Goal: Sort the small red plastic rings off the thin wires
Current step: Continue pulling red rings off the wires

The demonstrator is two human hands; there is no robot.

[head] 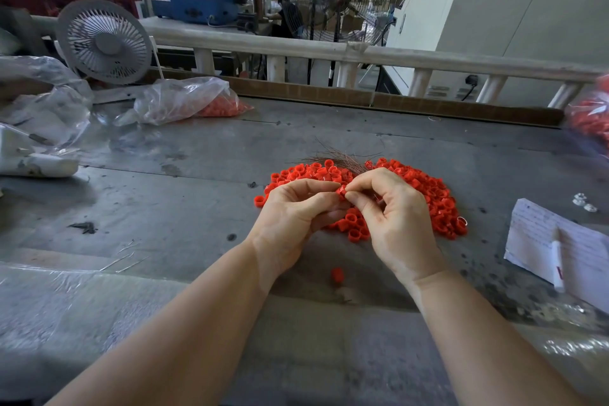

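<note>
A pile of small red plastic rings (435, 194) lies on the grey table (197, 175), mid-right. A bundle of thin wires (336, 156) fans out at the pile's far edge. My left hand (290, 217) and my right hand (392, 214) meet just above the pile's near side. Between their fingertips they pinch one red ring (342, 191). A single loose red ring (337, 274) sits on the table between my wrists. A few loose wires (127, 257) lie to the left.
A clear bag with red rings (197, 102) lies at the back left, beside a small white fan (103, 41). Another bag of red rings (590, 119) is at the right edge. A paper sheet with a pen (557, 257) lies right of the pile. Crumpled plastic (43, 109) covers the far left.
</note>
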